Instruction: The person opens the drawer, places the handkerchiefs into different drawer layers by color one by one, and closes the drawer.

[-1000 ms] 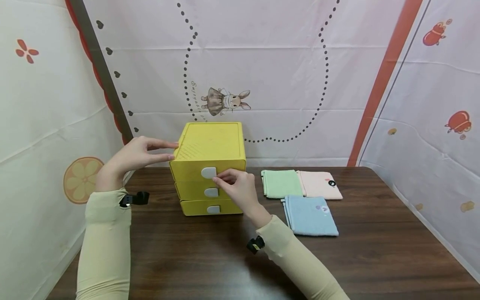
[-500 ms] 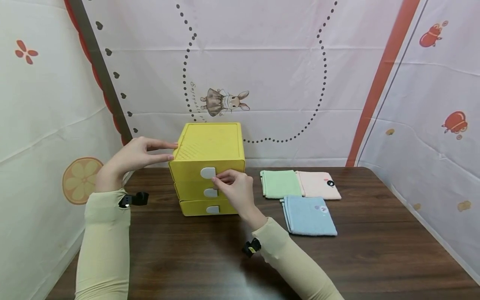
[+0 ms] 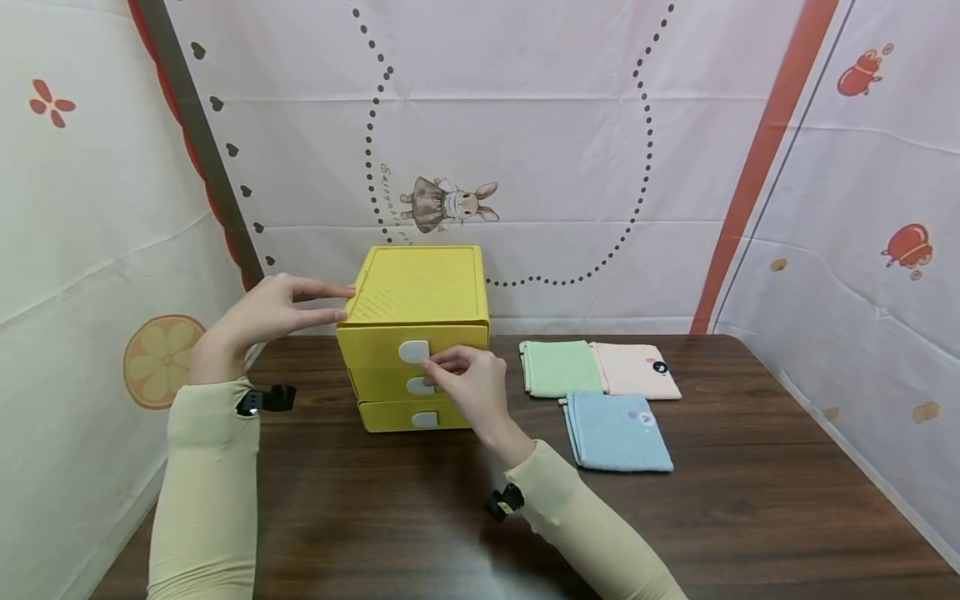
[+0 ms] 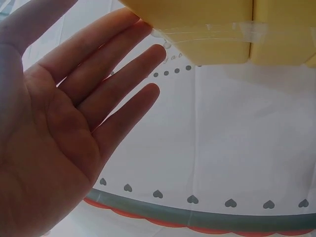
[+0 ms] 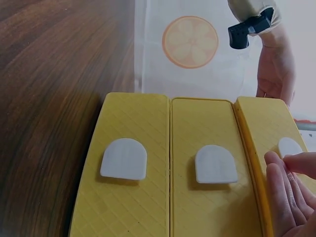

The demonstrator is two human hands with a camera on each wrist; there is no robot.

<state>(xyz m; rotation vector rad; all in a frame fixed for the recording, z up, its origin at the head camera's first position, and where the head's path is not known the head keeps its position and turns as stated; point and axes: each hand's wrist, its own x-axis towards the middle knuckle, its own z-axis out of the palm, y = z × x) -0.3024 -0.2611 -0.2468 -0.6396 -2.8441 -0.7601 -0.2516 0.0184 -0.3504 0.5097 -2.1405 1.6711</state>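
A yellow three-drawer box [image 3: 427, 283] stands on the table, each drawer front bearing a white tab handle. My right hand [image 3: 480, 387] pinches the handle [image 3: 412, 351] of the top drawer [image 3: 375, 348] between thumb and fingers. That drawer front juts slightly past the two below, as the right wrist view also shows, where the middle handle [image 5: 216, 164] and bottom handle [image 5: 124, 159] are untouched. At the box's upper left edge, my left hand [image 3: 270, 310] touches with its fingertips, its fingers fairly straight. In the left wrist view its palm [image 4: 59, 128] faces the camera.
Right of the box lie three folded cloths: a green one [image 3: 561, 368], a pink one [image 3: 633, 371] and a blue one [image 3: 618, 433] in front of them. The dark wooden table [image 3: 375, 517] meets printed fabric walls [image 3: 562, 167] at the back and sides.
The top drawer has come out a little toward me, with my right hand moving slightly nearer while keeping its pinch on the handle. My left hand stays at the box's edge.
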